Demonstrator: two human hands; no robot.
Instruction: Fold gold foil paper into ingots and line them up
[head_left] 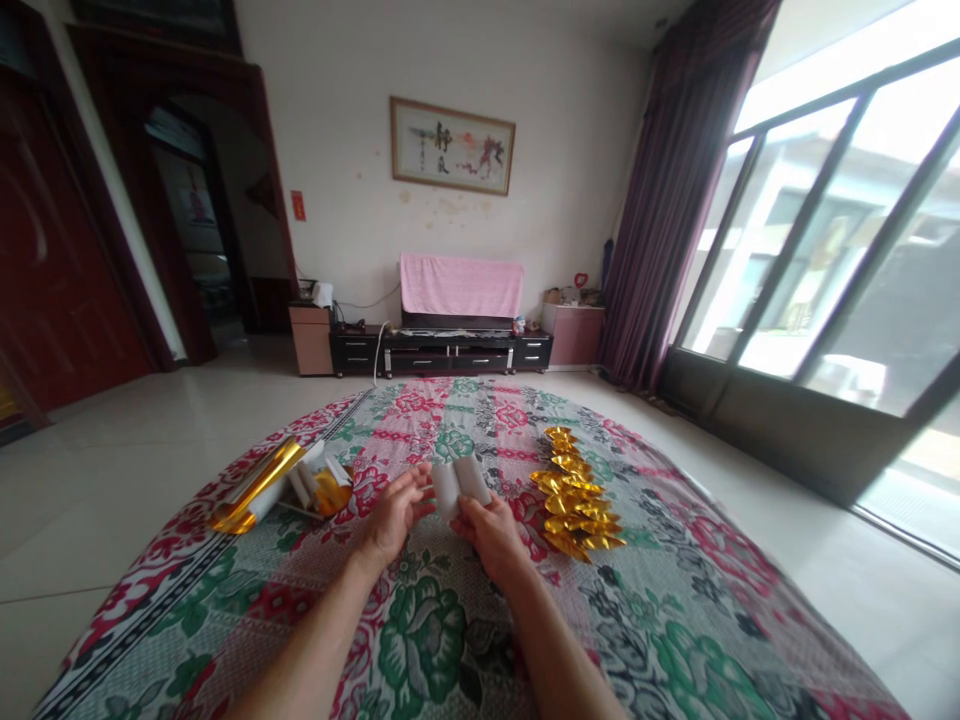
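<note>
Framed picture (452,146) | "静", probably "氣" below | red slip (298,206) | illegible

Smooth matt paper sheet (448,487), glossy foil-like folded pieces (574,484), matt woven-looking cloth (421,640).

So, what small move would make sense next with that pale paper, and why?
Perhaps pinch the pale paper by its left edge with the left hand: only the right hand clearly grips it, near the bottom, while the left is right beside that edge, contact unclear.
</note>
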